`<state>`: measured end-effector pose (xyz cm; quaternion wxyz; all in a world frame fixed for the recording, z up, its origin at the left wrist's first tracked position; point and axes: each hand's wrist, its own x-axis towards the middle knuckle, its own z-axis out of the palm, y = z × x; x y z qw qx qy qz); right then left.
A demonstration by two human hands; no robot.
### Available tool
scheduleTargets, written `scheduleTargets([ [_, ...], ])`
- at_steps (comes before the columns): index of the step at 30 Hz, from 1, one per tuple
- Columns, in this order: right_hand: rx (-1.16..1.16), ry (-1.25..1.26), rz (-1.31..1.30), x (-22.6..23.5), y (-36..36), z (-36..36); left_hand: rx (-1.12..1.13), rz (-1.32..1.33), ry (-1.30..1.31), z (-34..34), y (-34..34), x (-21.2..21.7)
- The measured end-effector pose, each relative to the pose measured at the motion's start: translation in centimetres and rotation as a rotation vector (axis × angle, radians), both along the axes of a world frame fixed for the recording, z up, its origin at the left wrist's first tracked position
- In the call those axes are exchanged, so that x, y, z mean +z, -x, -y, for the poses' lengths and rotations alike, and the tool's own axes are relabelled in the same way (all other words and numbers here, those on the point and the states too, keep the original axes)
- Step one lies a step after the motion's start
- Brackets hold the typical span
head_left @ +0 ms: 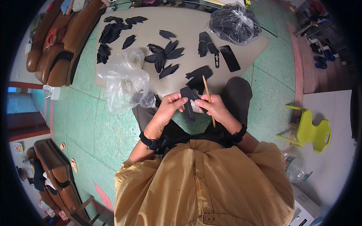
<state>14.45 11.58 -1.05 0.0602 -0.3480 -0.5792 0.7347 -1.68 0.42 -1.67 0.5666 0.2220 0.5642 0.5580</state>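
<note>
Between my hands, above my lap, is a flat black piece (189, 110) that looks like folded fabric, with a long strip hanging down. My left hand (170, 107) pinches its left side between thumb and fingers. On its right side, my right hand (215, 107) pinches the same piece and also holds a thin wooden stick (205, 84) that points up past the fingers. Just beyond my hands, more black pieces (198, 77) lie at the table's near edge. What the fingertips cover is hidden.
On the beige table (151, 34) lie several leaf-shaped black pieces (160, 60), a clear plastic bag (126, 75), a phone (229, 58), black strips (205, 44) and a stuffed bag of black material (234, 24). A green chair (313, 130) stands right; brown sofas (66, 41) stand left.
</note>
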Motion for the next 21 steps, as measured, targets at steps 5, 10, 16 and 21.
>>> scheduleTargets([
  [5, -0.014, -0.027, 0.022, 0.4, -0.1, 0.3, -0.076, -0.019, -0.059, 0.3, -0.2, 0.6],
  [10, -0.04, 0.092, -0.034, 0.7, -0.1, 0.3, -0.033, -0.021, -0.022, 0.2, 0.1, -0.1],
  [16, 0.012, -0.046, -0.052, -0.2, -0.2, 0.5, -0.01, -0.069, 0.008, -0.1, -0.2, 0.3],
  [21, 0.121, -0.241, 0.018, -0.6, -0.4, 0.5, 0.055, 0.042, 0.007, -0.5, -0.5, 0.0],
])
